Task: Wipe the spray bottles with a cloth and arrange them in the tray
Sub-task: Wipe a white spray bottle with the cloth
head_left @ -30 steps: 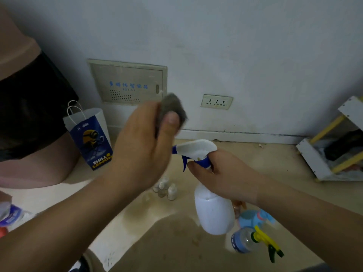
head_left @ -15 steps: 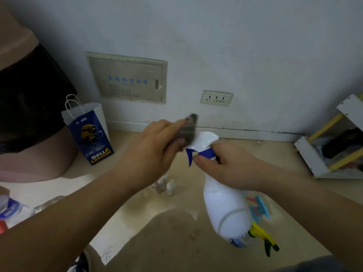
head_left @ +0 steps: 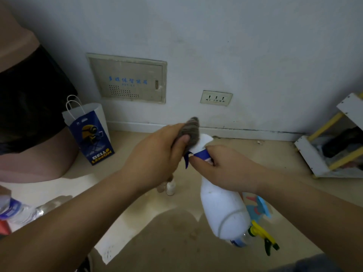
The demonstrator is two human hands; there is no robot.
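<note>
My right hand (head_left: 225, 169) has its fingers wrapped round the neck of the white spray bottle (head_left: 224, 209), held tilted above the floor (head_left: 176, 242). My left hand (head_left: 157, 158) pinches the grey cloth (head_left: 191, 128) against the sprayer head. Floor below: blue sprayer (head_left: 259, 207), yellow-green trigger bottle (head_left: 261, 236). Further back: small bottles (head_left: 170, 188), paper bag (head_left: 90, 138) by the wall.

A pale, scuffed wall (head_left: 255, 46) meets a beige floor (head_left: 137, 203) along a white baseboard (head_left: 133, 126). A metal panel (head_left: 127, 79) and a socket (head_left: 216, 98) sit low in the wall, a paper bag (head_left: 90, 134) stands left, and a white-and-yellow rack (head_left: 314, 160) stands right, in dim light.
</note>
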